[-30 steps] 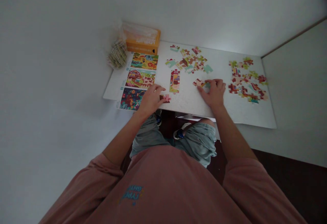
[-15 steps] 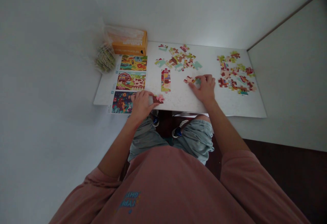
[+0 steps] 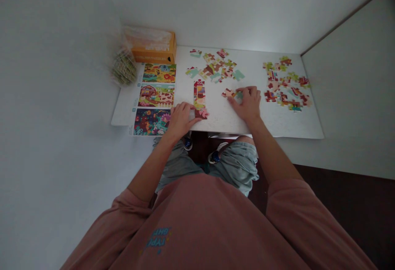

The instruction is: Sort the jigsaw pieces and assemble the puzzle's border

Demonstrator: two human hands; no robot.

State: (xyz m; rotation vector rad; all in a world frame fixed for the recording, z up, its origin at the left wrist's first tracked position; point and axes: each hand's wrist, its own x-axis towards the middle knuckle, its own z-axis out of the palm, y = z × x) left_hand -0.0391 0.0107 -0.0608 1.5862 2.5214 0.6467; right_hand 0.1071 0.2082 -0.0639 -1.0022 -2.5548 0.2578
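Note:
My left hand (image 3: 182, 118) is closed on the left edge of a brown puzzle piece with a pink pig (image 3: 202, 114). This piece lies at the near end of a joined upright strip of puzzle pieces (image 3: 199, 95) with a red barn top; whether the two interlock I cannot tell. My right hand (image 3: 247, 102) rests on the table, thumb and fingers around a green-tinted puzzle piece (image 3: 239, 95) that they partly cover. Just left of those fingertips lies a pink and brown puzzle piece (image 3: 227, 93).
Loose puzzle pieces (image 3: 216, 68) lie at the back middle of the white table (image 3: 222, 123), with another cluster (image 3: 288, 91) at the right. Picture sheets (image 3: 156, 95) line the left side. Behind them stand an orange box (image 3: 154, 48) and a plastic-wrapped bundle (image 3: 124, 68).
My left hand has slid the pig piece right and slightly away from me, up against the near end of the strip. My right hand has stayed almost still.

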